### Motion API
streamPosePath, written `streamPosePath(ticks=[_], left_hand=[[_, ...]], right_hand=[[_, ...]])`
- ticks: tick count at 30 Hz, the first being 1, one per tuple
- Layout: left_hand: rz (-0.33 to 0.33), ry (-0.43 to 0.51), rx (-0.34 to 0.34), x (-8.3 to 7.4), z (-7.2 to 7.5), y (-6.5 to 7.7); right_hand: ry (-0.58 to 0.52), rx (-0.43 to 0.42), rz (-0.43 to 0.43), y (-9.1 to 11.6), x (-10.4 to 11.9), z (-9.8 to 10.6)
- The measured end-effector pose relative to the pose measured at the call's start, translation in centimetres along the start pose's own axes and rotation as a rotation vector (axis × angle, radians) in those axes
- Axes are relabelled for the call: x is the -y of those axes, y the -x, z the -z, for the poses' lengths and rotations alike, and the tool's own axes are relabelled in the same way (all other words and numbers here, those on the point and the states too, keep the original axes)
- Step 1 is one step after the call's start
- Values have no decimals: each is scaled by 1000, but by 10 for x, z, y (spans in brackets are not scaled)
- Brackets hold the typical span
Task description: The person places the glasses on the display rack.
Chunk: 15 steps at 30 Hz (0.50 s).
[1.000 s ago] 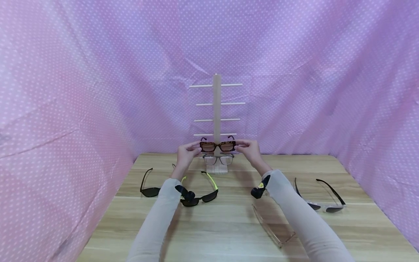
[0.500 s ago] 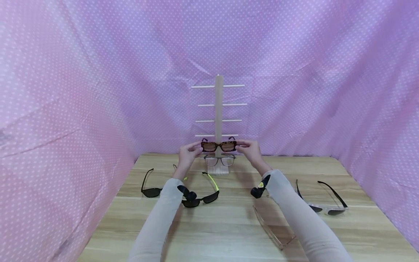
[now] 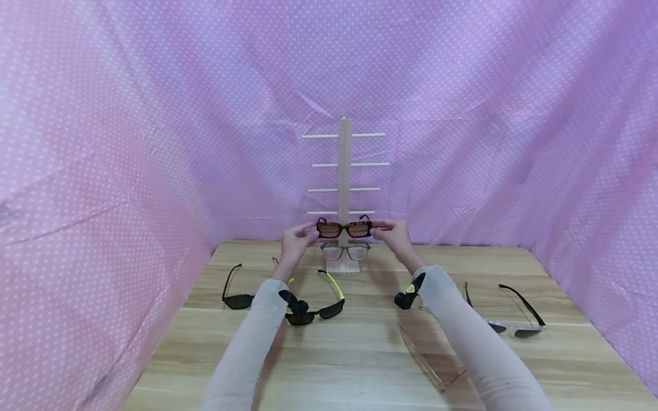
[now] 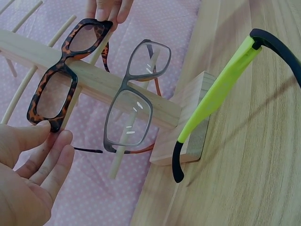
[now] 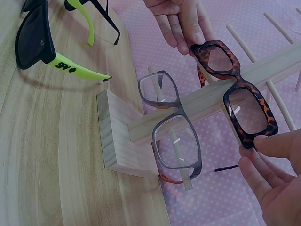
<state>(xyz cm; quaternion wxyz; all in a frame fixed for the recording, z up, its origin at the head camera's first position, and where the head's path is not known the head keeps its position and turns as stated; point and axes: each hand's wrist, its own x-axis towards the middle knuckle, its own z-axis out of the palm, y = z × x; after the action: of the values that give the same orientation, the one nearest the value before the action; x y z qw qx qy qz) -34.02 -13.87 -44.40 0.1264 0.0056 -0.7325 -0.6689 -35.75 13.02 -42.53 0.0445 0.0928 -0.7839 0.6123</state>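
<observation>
Tortoiseshell sunglasses point(image 3: 343, 229) with brownish lenses are in front of the post of a wooden glasses stand point(image 3: 345, 171), at a lower peg. My left hand point(image 3: 296, 242) pinches one outer end of their frame between thumb and fingers; my right hand point(image 3: 394, 238) pinches the other end. The temples point back past the post. Just below them, grey-framed eyeglasses point(image 4: 129, 94) with clear lenses sit on the lowest peg. In the right wrist view the tortoiseshell sunglasses point(image 5: 237, 89) overlap the peg behind them, and my right thumb presses the frame's front corner.
Black sunglasses with lime-green temples point(image 3: 331, 308) lie on the wooden table point(image 3: 329, 365) near my left wrist, dark sunglasses point(image 3: 238, 301) further left. Thin-framed glasses point(image 3: 426, 362) lie beneath my right forearm. White-framed sunglasses point(image 3: 526, 331) lie at right. Pink dotted cloth point(image 3: 462, 114) hangs behind.
The whole view shifts slightly. Both hands keep their grip on the tortoiseshell sunglasses, which stay at the same peg.
</observation>
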Motion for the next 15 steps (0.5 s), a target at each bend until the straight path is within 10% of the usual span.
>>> streamPosePath(ticks=[15], left_hand=[[-6,15,17,1,3,0]], right_hand=[[-7,15,2,1,2,2]])
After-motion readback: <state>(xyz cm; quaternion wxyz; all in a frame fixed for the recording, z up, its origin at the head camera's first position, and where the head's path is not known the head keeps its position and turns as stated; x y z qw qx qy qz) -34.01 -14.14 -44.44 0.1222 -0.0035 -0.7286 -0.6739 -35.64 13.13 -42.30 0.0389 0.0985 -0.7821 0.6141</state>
